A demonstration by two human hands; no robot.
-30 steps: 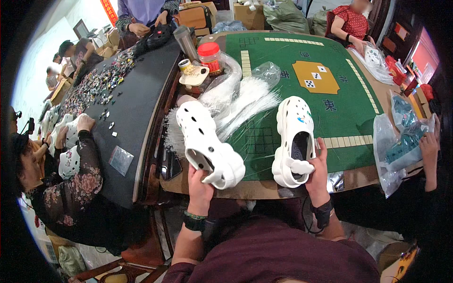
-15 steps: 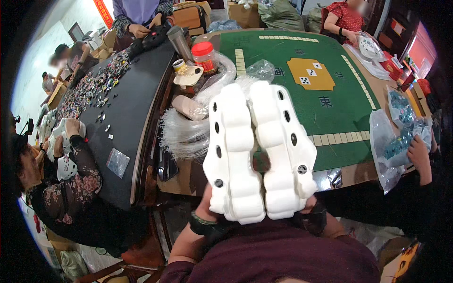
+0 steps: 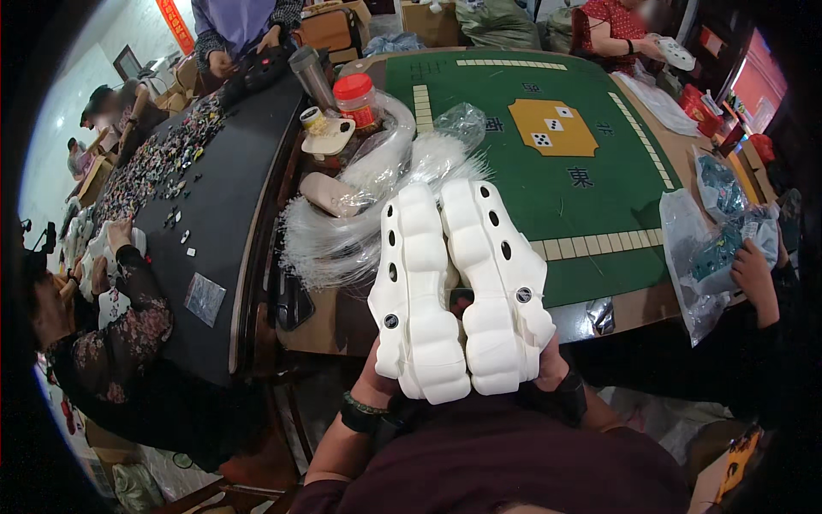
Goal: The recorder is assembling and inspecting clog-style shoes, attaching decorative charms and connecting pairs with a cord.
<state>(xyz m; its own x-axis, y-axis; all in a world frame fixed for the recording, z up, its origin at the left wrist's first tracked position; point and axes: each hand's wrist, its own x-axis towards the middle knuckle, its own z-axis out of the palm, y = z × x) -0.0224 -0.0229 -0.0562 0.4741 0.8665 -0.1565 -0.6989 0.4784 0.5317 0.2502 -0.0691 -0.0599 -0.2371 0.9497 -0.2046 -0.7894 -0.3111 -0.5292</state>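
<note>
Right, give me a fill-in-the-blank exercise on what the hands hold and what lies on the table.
1. The left hand and right hand hold two ____ clogs pressed side by side.
2. The game table behind them has a ____ playing surface.
3. The jar near the table's far left corner has a ____ lid.
4. Beside the clogs lies a heap of clear ____ bags.

Missing words: white; green; red; plastic

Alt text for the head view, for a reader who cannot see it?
Two white clogs are held pressed side by side, left hand and right hand mostly hidden beneath them, above a green game table with clear plastic bags. Other people work at nearby tables.
</note>
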